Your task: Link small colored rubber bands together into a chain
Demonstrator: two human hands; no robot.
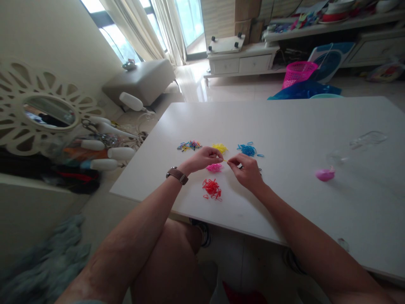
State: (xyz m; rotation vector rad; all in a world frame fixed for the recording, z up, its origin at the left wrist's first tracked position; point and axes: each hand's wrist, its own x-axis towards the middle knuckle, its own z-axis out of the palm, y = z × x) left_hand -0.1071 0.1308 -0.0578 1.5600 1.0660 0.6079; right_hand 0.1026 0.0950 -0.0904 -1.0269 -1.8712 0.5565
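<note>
Head: your left hand (205, 158) and right hand (248, 169) pinch a thin yellow rubbery-looking strand (225, 161).
Opposite ends, seemingly for tension.

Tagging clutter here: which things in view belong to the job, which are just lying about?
Likely job:
- yellow strand, in left hand and right hand
- red pile
- pink pile
- yellow pile
- blue pile

Likely lying about:
- purple item
- pink basket

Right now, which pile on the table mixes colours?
The multicoloured pile, leftmost on the table; the red, pink, yellow and blue piles each show one colour.
</note>
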